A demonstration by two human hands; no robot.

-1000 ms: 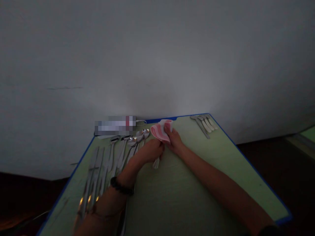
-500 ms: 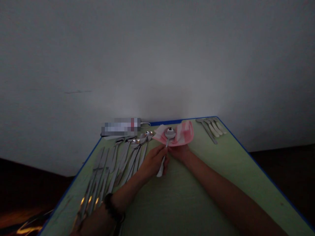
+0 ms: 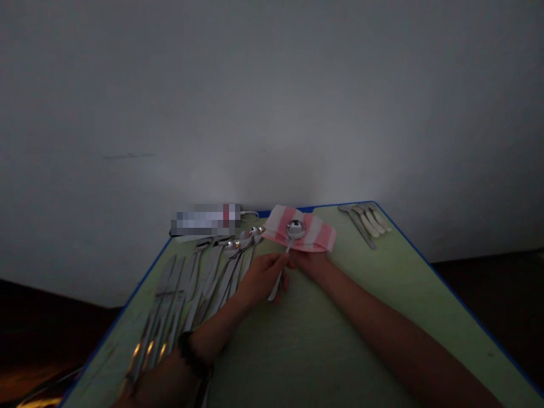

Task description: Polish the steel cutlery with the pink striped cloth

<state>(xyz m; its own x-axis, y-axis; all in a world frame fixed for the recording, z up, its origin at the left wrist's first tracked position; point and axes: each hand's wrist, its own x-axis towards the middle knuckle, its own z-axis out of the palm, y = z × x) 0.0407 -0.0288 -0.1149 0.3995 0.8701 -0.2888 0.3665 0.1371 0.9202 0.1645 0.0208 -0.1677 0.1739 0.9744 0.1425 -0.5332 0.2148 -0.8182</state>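
My left hand (image 3: 266,276) is closed round the handle of a metal spoon (image 3: 296,229), bowl pointing away from me. Behind and under the bowl spreads a pink-and-white striped cloth (image 3: 325,237). My right hand (image 3: 311,263) is beneath the cloth's near edge, and the cloth lies over its fingers, which are mostly hidden. Close to my left hand, on the left of the table, lie several spoons (image 3: 232,246) and other cutlery in a loose row. Several table knives (image 3: 164,306) lie farther left, partly behind my left forearm.
The pale green table (image 3: 408,306) has a blue edge and stands against a grey wall (image 3: 272,102). At its far right corner lie several pieces of cutlery (image 3: 366,222), some with white handles. A blurred-out box-like object (image 3: 206,221) with a white cable (image 3: 250,215) sits at the far left.
The cloth has opened out from a cupped, folded shape into a flatter sheet behind the spoon's bowl. Both hands stay nearly in place, the left still on the spoon.
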